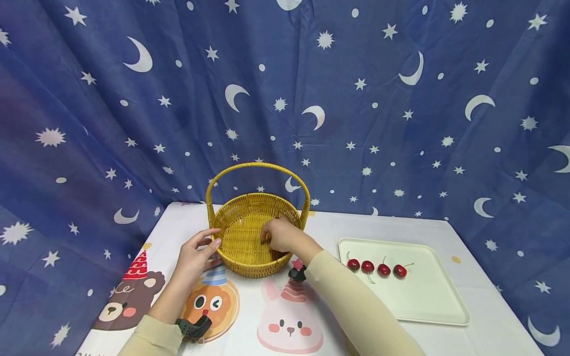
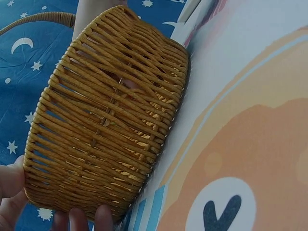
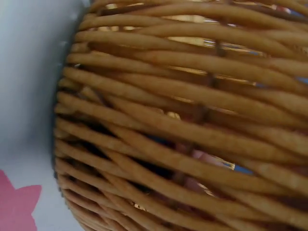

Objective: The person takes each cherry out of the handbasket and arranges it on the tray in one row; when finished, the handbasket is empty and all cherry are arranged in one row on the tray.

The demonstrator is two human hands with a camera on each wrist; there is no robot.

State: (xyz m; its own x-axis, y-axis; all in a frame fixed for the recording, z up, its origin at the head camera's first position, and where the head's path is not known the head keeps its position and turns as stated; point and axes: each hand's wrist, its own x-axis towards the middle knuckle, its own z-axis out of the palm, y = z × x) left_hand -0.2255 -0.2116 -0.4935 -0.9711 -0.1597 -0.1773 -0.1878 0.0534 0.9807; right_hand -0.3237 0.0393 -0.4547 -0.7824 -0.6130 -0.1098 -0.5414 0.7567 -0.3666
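Observation:
A yellow woven basket [image 1: 251, 269] with a tall arched handle stands on the table. At its left rim, my left hand [image 1: 196, 254] holds the basket with the thumb near the rim and the fingers along the outer side. In the left wrist view, fingertips [image 2: 103, 219] touch the weave [image 2: 106, 110]. My right hand [image 1: 282, 235] reaches over the right rim into the basket, fingers bent downward. Whether those fingers hold anything is hidden. The right wrist view shows mostly the basket's outer wall [image 3: 192, 115], with the hand behind it.
To the right lies a cream tray [image 1: 432, 296] bearing several red cherries [image 1: 384, 270] with stems, in a row. The tablecloth [image 1: 240, 326] is white with cartoon animals. Behind the table hangs a blue curtain [image 1: 276, 128] with moons and stars.

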